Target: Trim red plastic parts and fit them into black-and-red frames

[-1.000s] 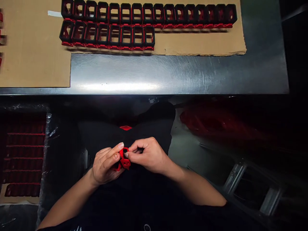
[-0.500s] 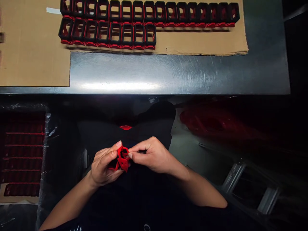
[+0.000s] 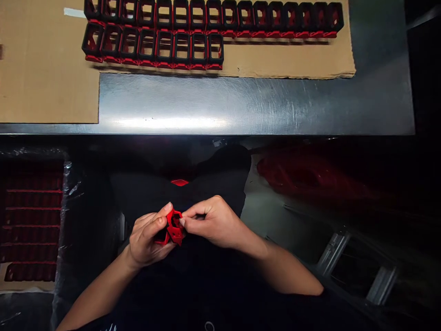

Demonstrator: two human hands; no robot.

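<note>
Because the left hand (image 3: 146, 239) wraps around much of the red piece (image 3: 175, 233), its far side and lower left portion are largely hidden, and the right hand (image 3: 212, 223) covers part of its right rim. Whether the right fingertips pinch anything small besides that rim, I cannot tell. The top edge of the view cuts off the leftmost frames of the upper row (image 3: 198, 30). Deep shadow blurs the stacked rows (image 3: 32, 245) at lower left, beside crinkled clear plastic (image 3: 62, 230), and a dark red shape (image 3: 303, 177) at right is hard to make out.

Scratched, shiny metal forms the table (image 3: 262, 105), partly covered by tan cardboard (image 3: 48, 87) bearing a white strip (image 3: 75, 12). On the cardboard stand sixteen black-and-red frames in the upper row and eight in the lower row (image 3: 164, 60). A grey metal frame (image 3: 332, 255) stands in the dimness at lower right.

The red piece sits tilted between the two hands, well below the table's near edge, against dark clothing. The left hand grips it from the left; the right thumb and forefinger close together at its right rim, touching it.
</note>
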